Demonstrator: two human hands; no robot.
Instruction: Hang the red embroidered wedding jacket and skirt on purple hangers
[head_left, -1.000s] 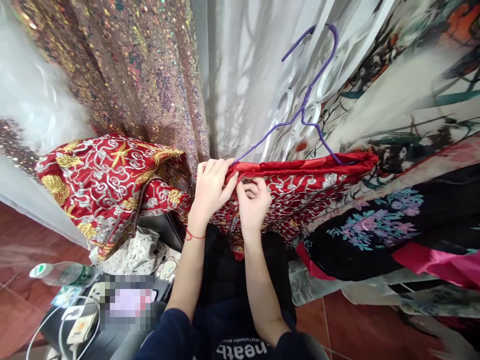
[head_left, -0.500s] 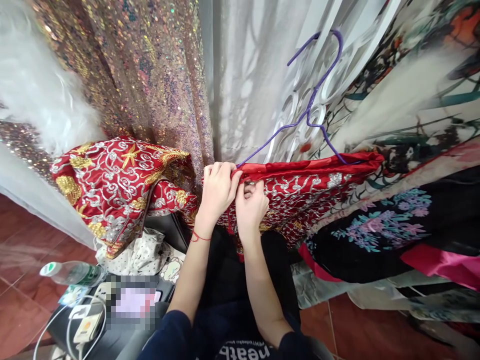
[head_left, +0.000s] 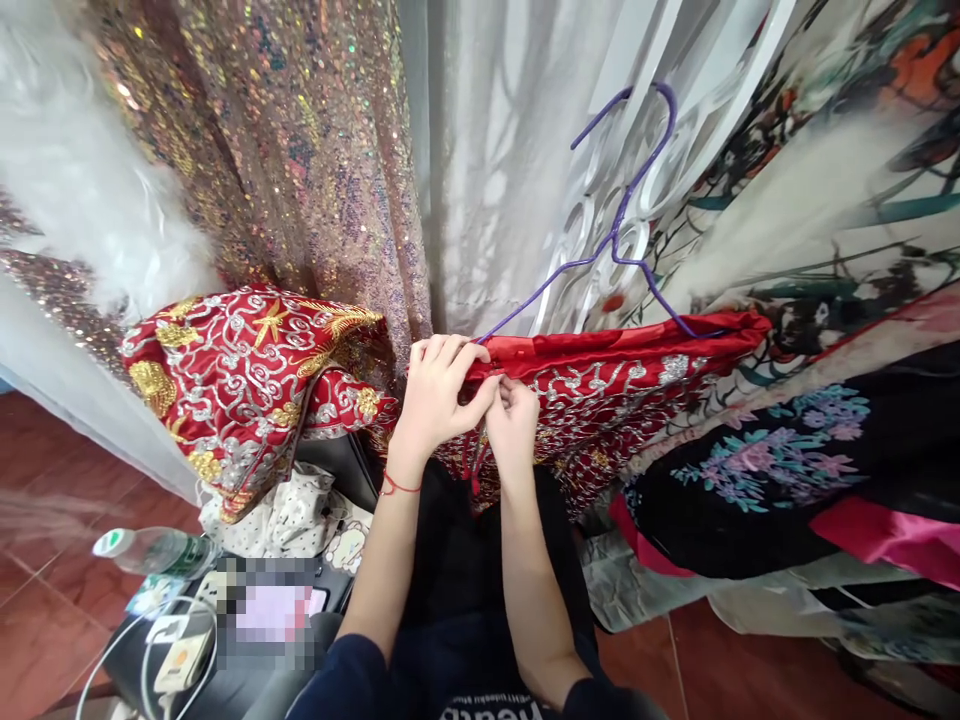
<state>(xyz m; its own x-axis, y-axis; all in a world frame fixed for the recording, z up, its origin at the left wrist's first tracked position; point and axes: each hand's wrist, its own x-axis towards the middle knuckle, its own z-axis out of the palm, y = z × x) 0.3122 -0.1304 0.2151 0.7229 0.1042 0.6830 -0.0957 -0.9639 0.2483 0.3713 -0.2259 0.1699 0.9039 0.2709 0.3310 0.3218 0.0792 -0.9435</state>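
A red garment point(head_left: 600, 400) with silver and gold embroidery hangs spread below a purple hanger point(head_left: 621, 215), its red satin band point(head_left: 585, 345) along the hanger's lower part. My left hand point(head_left: 435, 395) grips the left end of this band, fingers over the top edge and thumb reaching down. Close beside that thumb, my right hand point(head_left: 514, 425) pinches the band's lower edge; what exactly sits between its fingertips is hidden. A thin red cord point(head_left: 472, 465) dangles beneath the hands. To the left lies a second red embroidered piece point(head_left: 232, 380) of matching pattern.
At lower left, a black seat holds a plastic bottle point(head_left: 154, 550), a dotted white cloth point(head_left: 277, 510), a blurred-out phone and a power strip with a white cable point(head_left: 184, 655). A sequined curtain point(head_left: 300, 150) hangs behind. Black flowered fabric point(head_left: 750, 470) is at right.
My left thumb has moved down toward my right fingertips. The right hand has shifted slightly right and down, still pinching. The hanger and garment sit slightly lower in view.
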